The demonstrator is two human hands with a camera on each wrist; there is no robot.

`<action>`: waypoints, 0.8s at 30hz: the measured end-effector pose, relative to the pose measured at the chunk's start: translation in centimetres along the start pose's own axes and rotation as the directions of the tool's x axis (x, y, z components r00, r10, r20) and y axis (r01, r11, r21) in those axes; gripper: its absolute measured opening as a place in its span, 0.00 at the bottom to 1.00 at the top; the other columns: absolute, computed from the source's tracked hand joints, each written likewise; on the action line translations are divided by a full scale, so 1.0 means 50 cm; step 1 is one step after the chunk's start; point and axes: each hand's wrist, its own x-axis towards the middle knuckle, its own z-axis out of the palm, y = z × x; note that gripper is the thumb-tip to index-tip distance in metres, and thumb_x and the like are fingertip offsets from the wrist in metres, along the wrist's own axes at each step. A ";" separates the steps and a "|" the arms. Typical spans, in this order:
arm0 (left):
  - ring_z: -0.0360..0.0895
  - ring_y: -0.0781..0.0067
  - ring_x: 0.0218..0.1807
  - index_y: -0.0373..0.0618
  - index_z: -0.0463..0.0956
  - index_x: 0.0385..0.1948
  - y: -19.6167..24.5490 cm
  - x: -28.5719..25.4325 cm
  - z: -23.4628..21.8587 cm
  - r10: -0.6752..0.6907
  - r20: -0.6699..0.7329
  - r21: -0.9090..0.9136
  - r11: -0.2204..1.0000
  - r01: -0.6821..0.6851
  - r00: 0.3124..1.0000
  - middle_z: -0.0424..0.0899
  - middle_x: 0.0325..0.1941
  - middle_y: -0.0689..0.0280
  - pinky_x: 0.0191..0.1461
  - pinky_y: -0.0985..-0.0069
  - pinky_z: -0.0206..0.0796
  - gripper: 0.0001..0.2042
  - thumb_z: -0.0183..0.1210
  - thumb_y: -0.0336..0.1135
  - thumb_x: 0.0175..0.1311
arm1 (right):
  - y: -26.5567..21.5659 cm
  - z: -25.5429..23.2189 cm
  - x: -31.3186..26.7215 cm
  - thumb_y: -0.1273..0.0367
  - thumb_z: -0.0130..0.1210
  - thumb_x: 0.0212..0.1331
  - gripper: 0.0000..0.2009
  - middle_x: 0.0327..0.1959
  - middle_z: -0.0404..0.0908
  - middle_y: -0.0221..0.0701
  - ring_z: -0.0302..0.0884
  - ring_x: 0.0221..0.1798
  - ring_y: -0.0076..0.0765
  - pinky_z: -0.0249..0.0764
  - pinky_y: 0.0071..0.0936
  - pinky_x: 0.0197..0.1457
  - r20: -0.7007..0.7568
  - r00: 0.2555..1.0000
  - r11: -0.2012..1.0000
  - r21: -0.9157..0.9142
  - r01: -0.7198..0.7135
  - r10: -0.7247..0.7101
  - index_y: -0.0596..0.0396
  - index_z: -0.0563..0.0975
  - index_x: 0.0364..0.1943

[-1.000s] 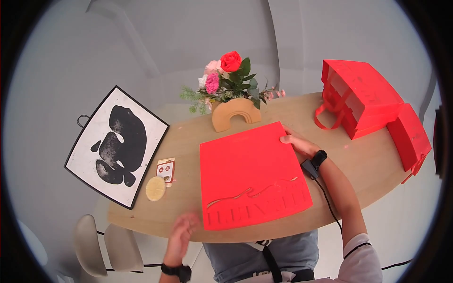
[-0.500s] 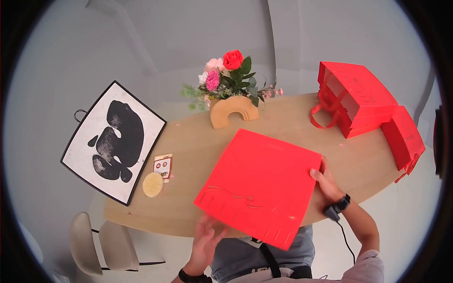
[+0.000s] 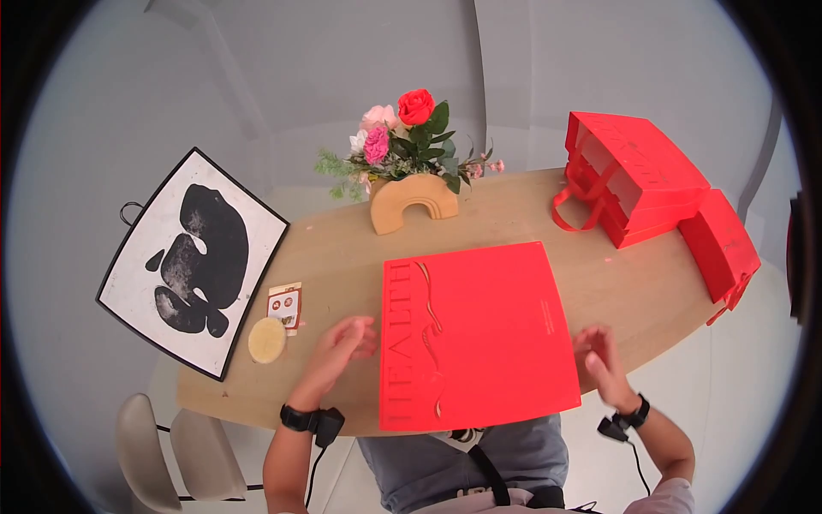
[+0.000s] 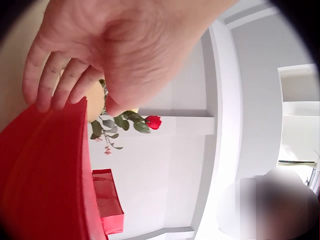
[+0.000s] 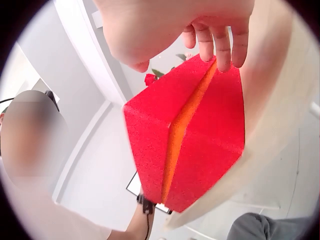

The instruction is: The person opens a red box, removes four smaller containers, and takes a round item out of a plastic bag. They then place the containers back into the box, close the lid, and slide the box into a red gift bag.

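A large flat red box (image 3: 479,334) lies on the table near its front edge, its embossed lettering along the left side. My left hand (image 3: 338,351) is just left of the box, fingers relaxed and holding nothing. Beyond the box's right edge is my right hand (image 3: 604,364), its fingers loosely bent and empty. In the left wrist view the left hand's fingers (image 4: 62,82) are close to the box's edge; whether they touch cannot be told. The right wrist view shows an orange seam in the box's side (image 5: 177,135), below the right fingers.
Flowers (image 3: 377,144) stand in an arched wooden vase (image 3: 390,206) at the back. A red bag (image 3: 646,163) is at the back right. To the left are a framed black-and-white picture (image 3: 227,248), a card (image 3: 285,304) and a round yellowish disc (image 3: 267,340).
The red box has turned clockwise, bringing its lettering from the near side to the left. My right hand has let go of it, and my left hand has moved up beside its left edge.
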 end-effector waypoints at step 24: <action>0.84 0.66 0.57 0.36 0.52 0.75 -0.010 -0.168 -0.023 -0.122 -0.132 0.140 0.980 0.140 0.984 0.87 0.52 0.53 0.68 0.68 0.66 0.37 0.60 0.48 0.74 | 0.074 0.044 0.166 0.63 0.48 0.73 0.12 0.41 0.75 0.28 0.71 0.46 0.21 0.69 0.23 0.52 -0.244 0.965 0.994 0.073 -0.079 0.095 0.57 0.72 0.50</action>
